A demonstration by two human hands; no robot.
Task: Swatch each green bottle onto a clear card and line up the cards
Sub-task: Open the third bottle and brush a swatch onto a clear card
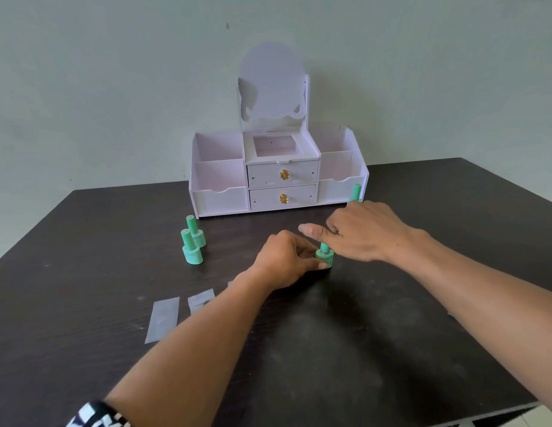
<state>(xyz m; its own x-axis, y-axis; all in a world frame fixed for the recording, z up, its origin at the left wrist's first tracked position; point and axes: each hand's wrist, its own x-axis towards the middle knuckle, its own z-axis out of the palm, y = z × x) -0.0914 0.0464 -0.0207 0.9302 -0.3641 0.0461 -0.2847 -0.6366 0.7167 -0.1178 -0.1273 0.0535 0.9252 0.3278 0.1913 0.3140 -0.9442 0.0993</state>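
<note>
A green bottle stands on the dark table in the middle. My left hand grips its base from the left. My right hand is over its cap, fingers bent around the top and thumb pointing left. Two more green bottles stand close together to the left. A further green bottle stands behind my right hand, partly hidden. Clear cards lie in a row near the front left: one whole, one partly under my left forearm, and a corner of a third.
A white organiser with two gold-knobbed drawers, open side bins and an oval mirror panel stands at the back of the table against the pale wall. The table's front edge runs at the lower right.
</note>
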